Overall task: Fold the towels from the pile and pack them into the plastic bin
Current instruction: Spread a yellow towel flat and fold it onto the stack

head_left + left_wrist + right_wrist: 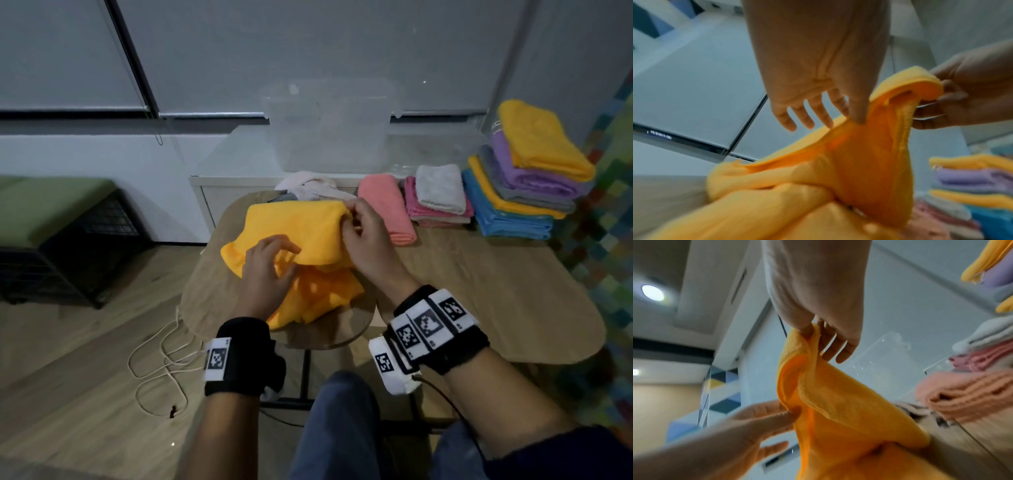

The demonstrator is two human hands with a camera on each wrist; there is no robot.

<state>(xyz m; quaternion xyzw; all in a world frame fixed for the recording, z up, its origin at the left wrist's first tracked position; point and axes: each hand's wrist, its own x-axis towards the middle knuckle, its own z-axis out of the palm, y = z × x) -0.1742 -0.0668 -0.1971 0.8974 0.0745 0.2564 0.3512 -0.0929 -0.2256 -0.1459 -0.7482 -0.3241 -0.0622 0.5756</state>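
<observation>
Wooden table is the landmark, rounded edges. Clear plastic bin sits on a white cabinet just behind the table's far edge; contents unclear through the wall. Orange towel lies bunched on the table's near-left part, upper layer lifted, lower part crumpled toward the near edge. Tall stack of folded towels on the table's far-right corner: blue at bottom, then orange, grey, purple, orange on top. Shorter stack just left of it, pink with a white one on top. Pink folded towel next left, lying alone. Pale crumpled towels at the far edge, behind the orange towel. Right hand pinches the orange towel's far-right corner, thumb and forefinger clamped on the hem, other fingers loosely extended. Left hand touches the towel's near-left edge, thumb on the cloth, fingers spread apart; a firm hold can't be told. White cord on the floor left of the table.
</observation>
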